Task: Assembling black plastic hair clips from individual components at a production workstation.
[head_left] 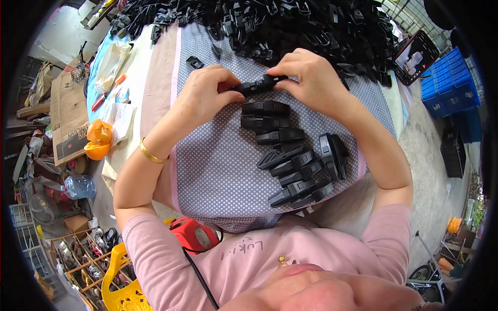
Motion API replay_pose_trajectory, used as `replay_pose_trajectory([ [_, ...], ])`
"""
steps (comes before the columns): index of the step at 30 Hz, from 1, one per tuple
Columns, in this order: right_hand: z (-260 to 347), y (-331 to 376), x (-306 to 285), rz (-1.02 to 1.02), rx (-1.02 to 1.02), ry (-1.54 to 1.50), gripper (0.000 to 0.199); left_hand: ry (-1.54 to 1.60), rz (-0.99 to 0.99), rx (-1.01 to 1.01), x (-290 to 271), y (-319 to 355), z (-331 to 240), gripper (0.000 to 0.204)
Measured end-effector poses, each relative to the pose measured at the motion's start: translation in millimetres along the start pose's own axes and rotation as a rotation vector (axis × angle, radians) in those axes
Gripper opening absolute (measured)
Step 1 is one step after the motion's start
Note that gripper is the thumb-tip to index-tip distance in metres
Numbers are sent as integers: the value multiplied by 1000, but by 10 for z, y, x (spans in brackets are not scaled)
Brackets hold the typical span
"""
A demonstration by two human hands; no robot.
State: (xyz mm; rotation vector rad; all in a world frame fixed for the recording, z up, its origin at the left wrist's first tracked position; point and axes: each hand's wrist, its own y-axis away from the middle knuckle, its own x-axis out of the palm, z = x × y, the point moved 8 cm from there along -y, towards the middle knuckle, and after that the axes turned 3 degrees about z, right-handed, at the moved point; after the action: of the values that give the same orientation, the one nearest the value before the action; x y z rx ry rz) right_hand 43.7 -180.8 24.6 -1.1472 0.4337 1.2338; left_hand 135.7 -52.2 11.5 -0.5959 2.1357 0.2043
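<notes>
My left hand (206, 94) pinches one end of a black plastic part (254, 87) between thumb and fingers. At its other end my right hand (311, 78) grips it the same way, so the part spans level between both hands over the dotted cloth. Its exact kind is hard to tell; it looks like a moulded clip or buckle piece. Just below lies a row of similar black parts (265, 122), running down to a cluster (301, 179) nearer me. Two more stand side by side (333, 155) right of that cluster. One small loose piece (195, 62) rests beyond my left hand.
A big heap of black plastic pieces (301, 26) covers the table's far side. A phone (416, 57) stands upright at the far right, near a blue crate (448, 83). Orange peel (98, 140) sits at the left edge; a yellow chair (122, 285) is lower left.
</notes>
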Motion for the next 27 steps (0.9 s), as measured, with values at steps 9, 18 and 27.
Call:
replay_pose_trajectory([
  [9, -44, 15, 55, 5, 4, -21, 26, 54, -29, 61, 27, -44, 3, 20],
  [18, 81, 3, 84, 125, -24, -119, 22, -124, 18, 424, -13, -149, -166, 14],
  [27, -55, 26, -177, -101, -54, 272, 27, -281, -446, 213, -411, -728, -78, 33],
])
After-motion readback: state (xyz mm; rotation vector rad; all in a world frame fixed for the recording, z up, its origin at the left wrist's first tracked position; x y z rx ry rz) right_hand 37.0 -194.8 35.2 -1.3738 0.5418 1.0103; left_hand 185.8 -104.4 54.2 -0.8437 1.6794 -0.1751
